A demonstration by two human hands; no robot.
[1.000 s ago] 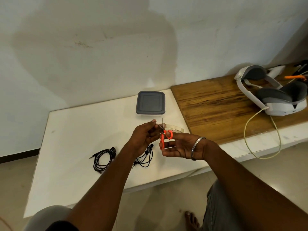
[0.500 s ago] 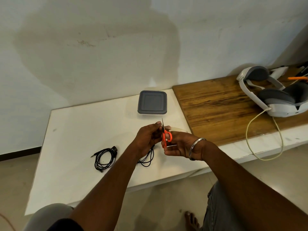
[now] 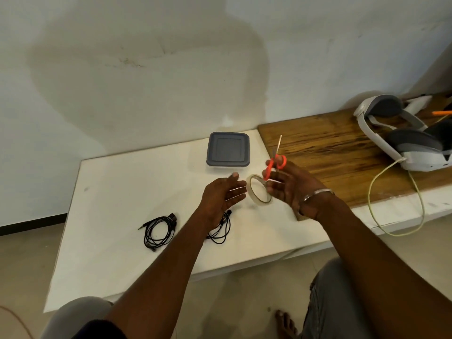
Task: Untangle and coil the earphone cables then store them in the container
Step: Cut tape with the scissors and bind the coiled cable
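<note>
Since the two hands no longer meet at the scissors as they did half a second back, the tape cut looks finished.

Head view, the only one:
- **Left hand** has pulled off to the left. Its fingers are straight and spread, with the palm turned toward the other hand. Thin pale streaks across the fingers may be a tape strip, but they are too small to tell.
- **Right hand** has drifted right, toward the wooden board. Its fingers curl round the orange scissors handles, and the blades point up.
- **Tape roll** sits tilted between the hands, just beside the right fingers. I cannot tell whether it is hooked on a finger or resting on the counter.
- **First earphone coil** lies on the counter left of the left forearm, same spot as before.
- **Second earphone coil** lies below the left wrist, partly hidden by the forearm, also unmoved.
- **Container** stands at the back of the counter with its grey lid on. It is well apart from both coils.
- **Headset** sits on the board at far right and plays no part.

For the task, my read is that untangling and coiling are done and this is the binding stage. A fresh strip probably goes round a coil next. Nothing is stored yet. The scissors and roll need setting down, and the lid has to come off before either coil goes in.
</note>
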